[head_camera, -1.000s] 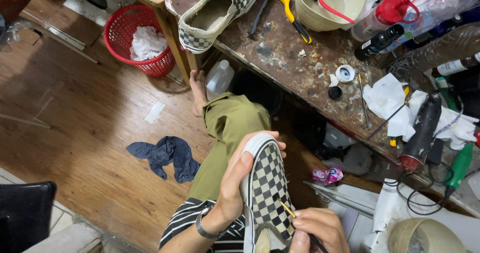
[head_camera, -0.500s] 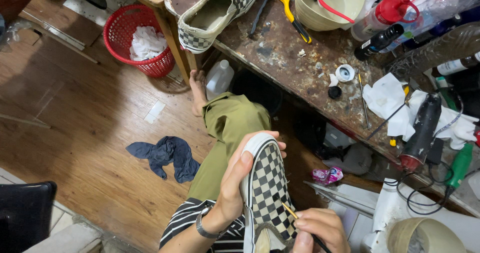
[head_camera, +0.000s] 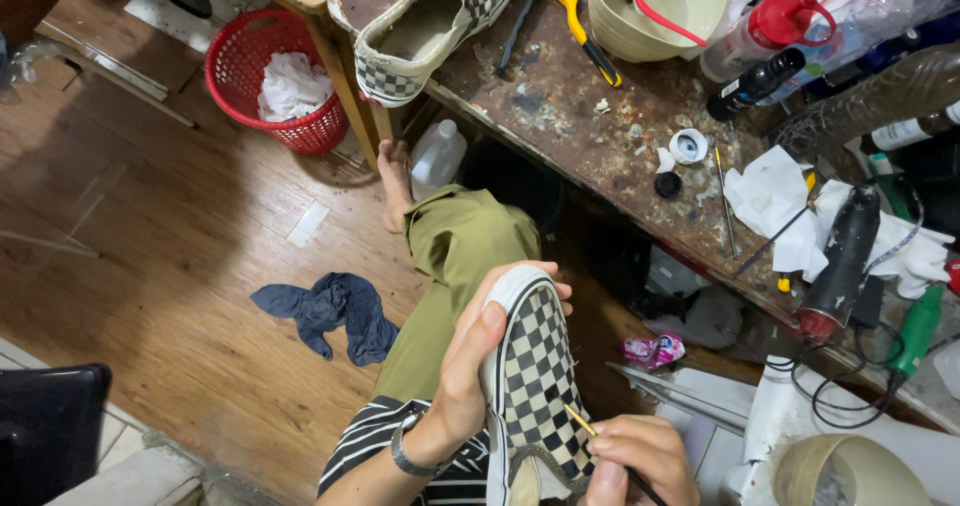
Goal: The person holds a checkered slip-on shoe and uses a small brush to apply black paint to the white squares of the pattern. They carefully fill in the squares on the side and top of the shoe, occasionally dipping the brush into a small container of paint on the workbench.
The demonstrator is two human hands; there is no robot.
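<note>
- Gripping the checkered shoe (head_camera: pixel 530 386) in my left hand (head_camera: pixel 470 366), toe pointing far
- My right hand (head_camera: pixel 640 461) pinches a thin brush (head_camera: pixel 580 421), tip touching its near right side

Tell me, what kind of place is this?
Probably a small shoe-repair workshop: a stained workbench strewn with tools and bottles, a checkered shoe on it, another checkered slip-on held in the left hand.
</note>
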